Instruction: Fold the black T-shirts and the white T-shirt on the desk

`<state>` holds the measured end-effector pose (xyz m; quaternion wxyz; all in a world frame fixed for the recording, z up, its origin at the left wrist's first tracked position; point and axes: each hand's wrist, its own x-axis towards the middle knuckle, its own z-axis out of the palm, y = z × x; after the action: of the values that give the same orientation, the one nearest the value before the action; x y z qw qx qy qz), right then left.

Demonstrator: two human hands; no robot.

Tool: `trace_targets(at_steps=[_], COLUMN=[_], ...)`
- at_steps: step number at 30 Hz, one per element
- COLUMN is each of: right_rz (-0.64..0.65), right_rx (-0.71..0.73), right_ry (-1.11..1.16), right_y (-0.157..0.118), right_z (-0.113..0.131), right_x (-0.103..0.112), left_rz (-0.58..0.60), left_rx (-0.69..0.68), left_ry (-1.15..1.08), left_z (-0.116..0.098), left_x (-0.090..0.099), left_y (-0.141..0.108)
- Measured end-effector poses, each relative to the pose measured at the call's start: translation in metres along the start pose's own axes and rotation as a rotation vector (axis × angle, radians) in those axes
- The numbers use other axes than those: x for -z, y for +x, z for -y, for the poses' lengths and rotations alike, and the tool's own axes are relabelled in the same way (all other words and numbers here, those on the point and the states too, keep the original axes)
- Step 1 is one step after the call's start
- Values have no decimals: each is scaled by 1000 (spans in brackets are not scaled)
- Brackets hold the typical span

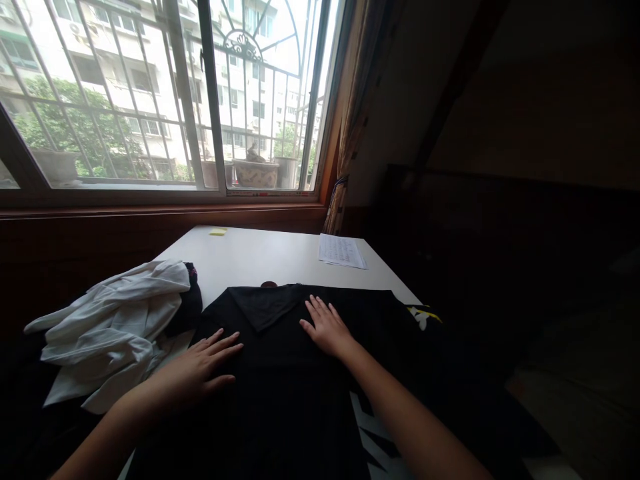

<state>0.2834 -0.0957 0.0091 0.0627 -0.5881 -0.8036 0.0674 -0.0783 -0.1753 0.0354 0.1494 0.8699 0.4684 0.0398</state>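
A black garment (pixel 285 400) with pale printed shapes lies spread over the near part of a white table (pixel 260 250). A triangular flap of its dark cloth is folded over near the top edge. My left hand (pixel 207 363) rests on the garment's left side, fingers spread and holding nothing. On the upper part, right of the flap, my right hand (pixel 325 325) lies palm down with its fingers apart. The garment's right part hangs past the table's edge, where a yellow and white detail shows; its lower part is too dark to make out.
Crumpled white cloth (pixel 125 320) is heaped at the table's left side, with dark cloth behind it. Written papers (pixel 343 251) and a yellow note (pixel 218 232) lie toward the far edge. A small brown round object (pixel 269 284) peeks out behind the garment. Beyond stands a barred window.
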Motion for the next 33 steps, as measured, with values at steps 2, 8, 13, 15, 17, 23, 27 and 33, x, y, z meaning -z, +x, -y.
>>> trace_targets(at_steps=[2,8,13,15,17,23,27,33], right_rz=[9,19,17,18,20,29,15,2], right_rx=[-8,-11,-7,-12,-13,-7,-14,-19], right_ry=[4,7,10,10,11,22,17,9], right_y=[3,8,10,10,9,7,6,4], right_z=[-2,-4,-5,-4,-4,-1,0,2], right_x=[1,1,0,0,1,2,0,-2], left_rz=[-18,-15,13,8,12,74,31,-104], left_rx=[1,18,32,23,21,51,28,-21], left_ry=[23,39,48,39,30,16,8,143], left_z=[-2,-4,-4,-5,-6,-6,-2,-6], left_x=[-3,-6,-2,-1,0,3,2,4], left_y=[2,4,4,3,2,0,1,39])
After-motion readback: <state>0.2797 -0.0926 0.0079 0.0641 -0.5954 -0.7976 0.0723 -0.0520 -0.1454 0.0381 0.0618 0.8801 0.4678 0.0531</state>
